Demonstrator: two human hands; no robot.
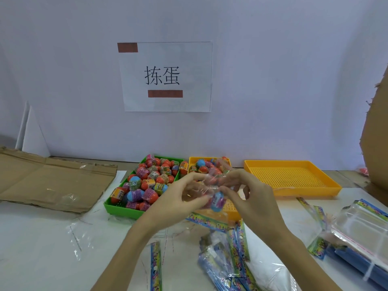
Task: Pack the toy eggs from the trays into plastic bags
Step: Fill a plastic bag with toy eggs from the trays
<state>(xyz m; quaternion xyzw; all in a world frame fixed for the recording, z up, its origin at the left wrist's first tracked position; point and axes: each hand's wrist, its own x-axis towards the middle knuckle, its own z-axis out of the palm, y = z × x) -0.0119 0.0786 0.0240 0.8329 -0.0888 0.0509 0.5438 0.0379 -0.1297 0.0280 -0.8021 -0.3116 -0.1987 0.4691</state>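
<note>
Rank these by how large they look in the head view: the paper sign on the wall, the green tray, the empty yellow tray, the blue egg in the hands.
1. Paper sign
2. Empty yellow tray and green tray: they look alike, so no ranking.
3. Blue egg, clearly smallest, though nearest the camera.

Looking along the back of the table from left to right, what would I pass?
Flattened cardboard → green tray heaped with toy eggs → partly filled yellow tray → empty yellow tray → upright cardboard.
</note>
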